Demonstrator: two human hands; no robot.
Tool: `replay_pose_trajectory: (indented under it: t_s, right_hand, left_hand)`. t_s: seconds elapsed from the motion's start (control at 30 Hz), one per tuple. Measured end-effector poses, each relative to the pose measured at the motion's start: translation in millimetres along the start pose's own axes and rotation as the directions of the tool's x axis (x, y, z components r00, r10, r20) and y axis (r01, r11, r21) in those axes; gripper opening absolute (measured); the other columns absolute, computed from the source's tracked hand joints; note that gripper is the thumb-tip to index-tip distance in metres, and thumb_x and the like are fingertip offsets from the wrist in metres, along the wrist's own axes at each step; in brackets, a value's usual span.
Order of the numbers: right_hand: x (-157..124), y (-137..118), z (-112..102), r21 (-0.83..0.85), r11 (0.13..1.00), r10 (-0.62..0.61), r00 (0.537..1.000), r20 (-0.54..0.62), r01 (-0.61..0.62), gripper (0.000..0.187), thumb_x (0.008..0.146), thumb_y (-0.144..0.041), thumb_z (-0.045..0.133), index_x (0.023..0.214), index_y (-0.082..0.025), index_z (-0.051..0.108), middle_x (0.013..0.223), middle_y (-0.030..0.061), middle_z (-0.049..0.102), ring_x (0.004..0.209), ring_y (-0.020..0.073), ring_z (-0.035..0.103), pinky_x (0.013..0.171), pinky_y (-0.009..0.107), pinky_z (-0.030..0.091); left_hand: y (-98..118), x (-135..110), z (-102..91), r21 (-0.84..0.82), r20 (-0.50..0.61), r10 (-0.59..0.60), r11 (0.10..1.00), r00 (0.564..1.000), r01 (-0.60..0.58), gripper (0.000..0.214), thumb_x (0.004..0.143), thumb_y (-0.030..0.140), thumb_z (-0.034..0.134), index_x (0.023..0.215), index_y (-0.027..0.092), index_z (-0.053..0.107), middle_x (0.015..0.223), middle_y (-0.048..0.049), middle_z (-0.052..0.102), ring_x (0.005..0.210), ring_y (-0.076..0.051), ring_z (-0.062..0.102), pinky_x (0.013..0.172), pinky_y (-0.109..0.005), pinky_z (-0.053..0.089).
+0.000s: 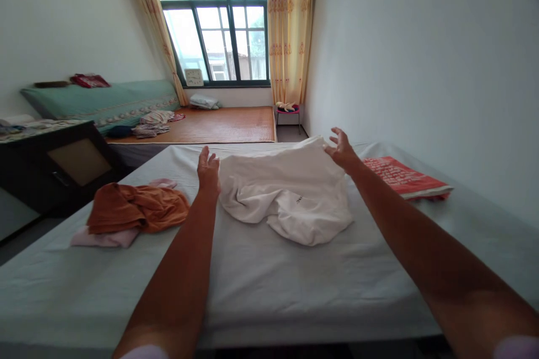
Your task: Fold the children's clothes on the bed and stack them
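Observation:
A white garment [303, 179] with small dark lettering lies on the pale-sheeted bed [320, 286] in front of me. Its near part is bunched in soft folds, while the far edge runs fairly straight between my hands. My left hand [208, 171] is at the garment's left edge, fingers raised and slightly apart. At the far right corner is my right hand [341, 150], its fingers spread and the thumb close to or touching the cloth. No firm grip shows in either hand. Left of my left arm, an orange-brown garment [138, 207] rests on a pink cloth [105, 237].
A red printed cloth or bag [406, 178] lies by the right wall. Beyond the bed stands another bed with a brown mat [236, 123] and a clothes pile [151, 125]. A dark cabinet [59, 165] is at left; a small stool [288, 112] stands by the curtain.

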State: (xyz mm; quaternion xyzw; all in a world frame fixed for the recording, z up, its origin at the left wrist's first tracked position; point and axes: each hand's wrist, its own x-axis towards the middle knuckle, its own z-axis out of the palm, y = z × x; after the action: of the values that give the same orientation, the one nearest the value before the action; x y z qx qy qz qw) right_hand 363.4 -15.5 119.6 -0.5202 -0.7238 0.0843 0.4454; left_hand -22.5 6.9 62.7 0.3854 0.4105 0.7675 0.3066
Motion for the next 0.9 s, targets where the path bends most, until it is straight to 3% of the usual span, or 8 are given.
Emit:
replay_pose_trajectory:
  t_s: [0.17, 0.27, 0.37, 0.43, 0.57, 0.73, 0.8, 0.9]
  right_hand:
    - [-58, -17, 6, 0.032, 0.993, -0.120, 0.891, 0.438, 0.118, 0.042, 0.075, -0.045, 0.067, 0.112, -0.025, 0.062, 0.112, 0.0075, 0.064, 0.103, 0.0249, 0.060, 0.092, 0.041, 0.048]
    - [-99, -23, -1, 0.132, 0.975, -0.219, 0.682, 0.698, 0.178, 0.046, 0.074, -0.051, 0.068, 0.112, -0.024, 0.064, 0.118, 0.0074, 0.063, 0.110, 0.0243, 0.057, 0.100, 0.039, 0.042]
    - [-129, -22, 3, 0.170, 0.964, -0.263, 0.629, 0.732, 0.204, 0.057, 0.070, -0.044, 0.073, 0.121, -0.023, 0.061, 0.126, 0.0095, 0.058, 0.117, 0.0258, 0.052, 0.102, 0.039, 0.039]
    - [-140, -20, 13, 0.140, 0.967, -0.249, 0.677, 0.693, 0.212, 0.043, 0.074, -0.036, 0.068, 0.115, -0.021, 0.064, 0.118, 0.0102, 0.062, 0.110, 0.0258, 0.055, 0.098, 0.039, 0.040]
    - [-137, -13, 13, 0.147, 0.989, -0.089, 0.844, 0.528, 0.012, 0.024, 0.081, -0.030, 0.048, 0.092, -0.020, 0.066, 0.087, 0.0058, 0.066, 0.083, 0.0214, 0.059, 0.080, 0.034, 0.045]
    - [-127, 10, -41, 0.374, 0.888, 0.151, 0.937, 0.314, -0.268, 0.038, 0.078, -0.050, 0.039, 0.085, -0.019, 0.061, 0.082, 0.0066, 0.062, 0.071, 0.0208, 0.055, 0.065, 0.032, 0.044]
    - [-134, 16, -56, 0.346, 0.880, 0.146, 0.878, 0.455, -0.325, 0.042, 0.077, -0.055, 0.043, 0.083, -0.018, 0.062, 0.076, 0.0061, 0.059, 0.067, 0.0199, 0.053, 0.062, 0.031, 0.043]
    - [-149, 14, -61, 0.183, 0.933, 0.064, 0.641, 0.765, -0.311, 0.042, 0.079, -0.054, 0.052, 0.088, -0.016, 0.068, 0.074, 0.0034, 0.058, 0.071, 0.0185, 0.052, 0.067, 0.029, 0.042]
  left_hand:
    - [26, 5, -26.1, 0.281, 0.423, -0.228, 0.953, 0.877, 0.112, 0.036, 0.069, 0.036, 0.069, 0.101, 0.019, 0.069, 0.110, -0.0105, 0.068, 0.099, -0.023, 0.064, 0.084, -0.035, 0.050]
    - [42, 3, -45.4, 0.501, 0.742, -0.371, 0.861, 0.558, -0.093, 0.040, 0.065, 0.042, 0.075, 0.098, 0.019, 0.073, 0.104, -0.0108, 0.071, 0.097, -0.026, 0.065, 0.085, -0.038, 0.050]
    - [39, -3, -67.1, 0.511, 0.858, -0.414, 0.740, 0.303, -0.437, 0.048, 0.064, 0.041, 0.076, 0.108, 0.022, 0.071, 0.121, -0.0105, 0.065, 0.115, -0.028, 0.057, 0.098, -0.038, 0.044]
    - [28, -9, -78.4, 0.503, 0.864, -0.393, 0.632, 0.316, -0.590, 0.052, 0.066, 0.039, 0.072, 0.116, 0.023, 0.067, 0.130, -0.0107, 0.059, 0.122, -0.028, 0.052, 0.104, -0.039, 0.038]
    - [15, -20, -86.1, 0.596, 0.803, -0.321, 0.462, 0.503, -0.657, 0.039, 0.074, 0.033, 0.057, 0.110, 0.025, 0.070, 0.111, -0.0084, 0.065, 0.105, -0.025, 0.059, 0.100, -0.036, 0.041]
    - [51, -25, -90.3, 0.655, 0.715, -0.211, 0.535, 0.666, -0.533, 0.028, 0.071, 0.040, 0.056, 0.084, 0.023, 0.074, 0.087, -0.0054, 0.066, 0.090, -0.023, 0.059, 0.091, -0.031, 0.044]
    - [71, -31, -96.3, 0.665, 0.729, -0.387, 0.596, 0.564, -0.451, 0.025, 0.069, 0.041, 0.060, 0.078, 0.023, 0.075, 0.085, -0.0041, 0.067, 0.085, -0.022, 0.060, 0.087, -0.028, 0.046]
    - [89, -45, -106.1, 0.680, 0.732, -0.614, 0.632, 0.296, -0.372, 0.021, 0.067, 0.038, 0.066, 0.079, 0.025, 0.077, 0.088, -0.0038, 0.069, 0.083, -0.021, 0.062, 0.084, -0.026, 0.046]
